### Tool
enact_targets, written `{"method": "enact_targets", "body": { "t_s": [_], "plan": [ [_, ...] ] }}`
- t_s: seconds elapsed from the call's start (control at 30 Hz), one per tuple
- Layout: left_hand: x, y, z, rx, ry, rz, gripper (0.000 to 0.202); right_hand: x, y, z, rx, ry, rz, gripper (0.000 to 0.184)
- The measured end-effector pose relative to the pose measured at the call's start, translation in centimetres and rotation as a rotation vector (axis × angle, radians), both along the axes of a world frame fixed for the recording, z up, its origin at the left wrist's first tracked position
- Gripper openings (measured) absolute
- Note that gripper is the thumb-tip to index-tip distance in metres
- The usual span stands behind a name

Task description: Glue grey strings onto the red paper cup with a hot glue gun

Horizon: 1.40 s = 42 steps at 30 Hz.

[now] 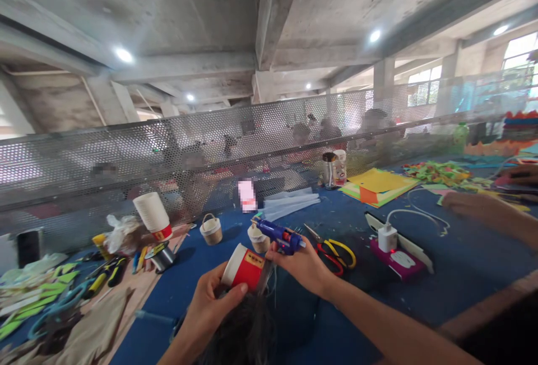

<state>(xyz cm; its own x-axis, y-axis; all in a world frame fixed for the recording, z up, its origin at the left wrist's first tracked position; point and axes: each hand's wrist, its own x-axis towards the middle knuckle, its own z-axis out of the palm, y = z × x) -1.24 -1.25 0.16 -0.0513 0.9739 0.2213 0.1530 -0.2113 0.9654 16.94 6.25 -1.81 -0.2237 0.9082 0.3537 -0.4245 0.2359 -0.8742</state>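
- Near the middle of the blue table (471, 264), a paper cup (249, 269) lies tipped on its side in the left hand (214, 292), thumb and fingers closed round it.
- To its right, the right hand (309, 267) grips a blue glue gun (286, 237), its nozzle pointing to the far left, away from the cup.
- I would judge this cup part-worked: its red band and small tan label are on, but no handle shows. Whether any glue has been laid, I cannot tell.
- Just beyond, a small bucket (210, 230) stands upright with a looped handle in place, looking further along; a second bucket (258, 239) is partly hidden behind the gun.
- Far left, a leaning stack of cups (152, 213) seems unworked.
- As for materials, the cup is smooth, white, tapered card; the first bucket is pale above and rougher, straw-coloured below.
- Right of the gun lie steel scissors (336, 253) with looped red and yellow handles.
- Farther off are sheer, flat strips (290, 203) and stiff coloured paper (378, 181), before a metal screen (227, 141) full of round holes.
- On the near left, a limp brown cloth (98, 323) lies creased.
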Motion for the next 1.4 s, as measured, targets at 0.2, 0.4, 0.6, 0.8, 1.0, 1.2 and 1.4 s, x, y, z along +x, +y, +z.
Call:
{"method": "enact_targets", "body": {
  "t_s": [0.2, 0.4, 0.6, 0.8, 1.0, 1.2, 1.4],
  "plan": [
    [0.1, 0.2, 0.3, -0.062, -0.209, 0.011, 0.041, 0.2, 0.0, 1.3, -0.025, -0.127, -0.101, 0.017],
    [-0.3, 0.9, -0.4, -0.069, -0.244, 0.050, 0.040, -0.2, -0.3, 0.6, -0.065, -0.182, -0.097, 0.025],
    [1.0, 0.7, 0.0, -0.046, -0.249, 0.187, 0.057, -0.7, -1.3, 0.5, 0.004, -0.165, -0.105, 0.031],
    [1.5, 0.6, 0.0, -0.057, -0.181, 0.214, 0.052, -1.2, -2.1, 0.1, 0.003, -0.061, -0.125, 0.031],
    [1.4, 0.8, 0.0, -0.020, -0.153, 0.229, 0.051, -1.7, -1.7, -0.8, -0.033, -0.008, -0.147, 0.031],
    [1.0, 0.7, 0.0, -0.056, -0.098, 0.196, 0.049, -1.1, -1.2, -0.4, -0.029, -0.007, -0.160, 0.028],
    [1.1, 0.4, 0.2, -0.106, -0.136, 0.160, 0.046, 0.0, -0.5, 0.6, 0.036, -0.083, -0.167, 0.016]
  ]
}}
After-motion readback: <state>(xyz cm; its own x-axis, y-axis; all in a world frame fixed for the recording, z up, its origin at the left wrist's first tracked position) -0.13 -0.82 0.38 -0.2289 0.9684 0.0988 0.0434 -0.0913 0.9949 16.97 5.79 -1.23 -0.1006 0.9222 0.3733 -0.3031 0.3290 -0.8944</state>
